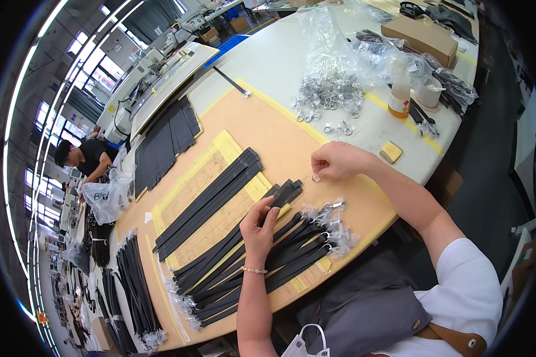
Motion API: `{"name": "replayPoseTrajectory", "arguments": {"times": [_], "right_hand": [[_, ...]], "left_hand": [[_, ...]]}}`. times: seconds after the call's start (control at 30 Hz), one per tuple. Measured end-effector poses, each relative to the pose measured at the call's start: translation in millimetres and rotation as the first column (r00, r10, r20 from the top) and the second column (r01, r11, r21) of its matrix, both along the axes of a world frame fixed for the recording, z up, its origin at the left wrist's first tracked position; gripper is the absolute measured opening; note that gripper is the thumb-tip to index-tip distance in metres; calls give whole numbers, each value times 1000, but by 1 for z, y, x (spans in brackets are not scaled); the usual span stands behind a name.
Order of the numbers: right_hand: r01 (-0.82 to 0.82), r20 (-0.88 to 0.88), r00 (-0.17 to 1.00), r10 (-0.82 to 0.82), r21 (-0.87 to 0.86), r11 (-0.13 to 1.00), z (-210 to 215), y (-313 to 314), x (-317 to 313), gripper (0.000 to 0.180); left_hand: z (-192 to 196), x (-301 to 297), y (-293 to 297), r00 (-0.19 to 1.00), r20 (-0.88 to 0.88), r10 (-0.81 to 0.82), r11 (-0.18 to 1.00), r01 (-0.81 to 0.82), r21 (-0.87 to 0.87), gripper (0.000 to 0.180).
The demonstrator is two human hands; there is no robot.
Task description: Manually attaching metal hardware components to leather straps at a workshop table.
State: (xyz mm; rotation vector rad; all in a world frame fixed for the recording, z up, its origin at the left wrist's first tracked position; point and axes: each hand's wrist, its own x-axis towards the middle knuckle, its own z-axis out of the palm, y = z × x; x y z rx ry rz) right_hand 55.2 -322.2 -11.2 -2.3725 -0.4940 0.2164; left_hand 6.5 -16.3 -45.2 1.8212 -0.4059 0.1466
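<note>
My right hand (340, 162) is closed in a pinch on a small metal ring (315, 178), held above the tan board; any more of that metal piece is hidden by the fingers. My left hand (258, 229) is closed around the ends of black straps (289, 193), thumb and fingers pressed together near their tips. Beneath and beside the left wrist lies a bundle of black straps (292, 262) with plastic-wrapped metal clasps (333, 229) at their ends. Farther left, a flat stack of plain black straps (211, 202) rests on the yellow-taped board (226, 146).
Metal swivel clasps (327, 95) spill from a clear plastic bag (324, 41) at the far side. An orange-liquid bottle (399, 101), a yellow block (390, 152) and a cardboard box (420, 38) are to the right. More black straps (140, 291) lie left. A person (92, 157) works beyond.
</note>
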Motion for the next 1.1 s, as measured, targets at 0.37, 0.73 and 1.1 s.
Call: {"name": "replayPoseTrajectory", "arguments": {"times": [0.37,0.73,1.1], "right_hand": [[-26,-134,897,422,936,352,0,44,-19,13],[166,-242,771,589,969,180,-6,59,-27,11],[305,-303,656,692,944,124,-7,61,-27,11]], "left_hand": [[20,-12,0,999,-32,-8,982,2,-188,27],[37,-23,-3,986,-138,-93,987,73,-142,21],[40,-23,-3,999,-32,-21,997,18,-74,20]]}}
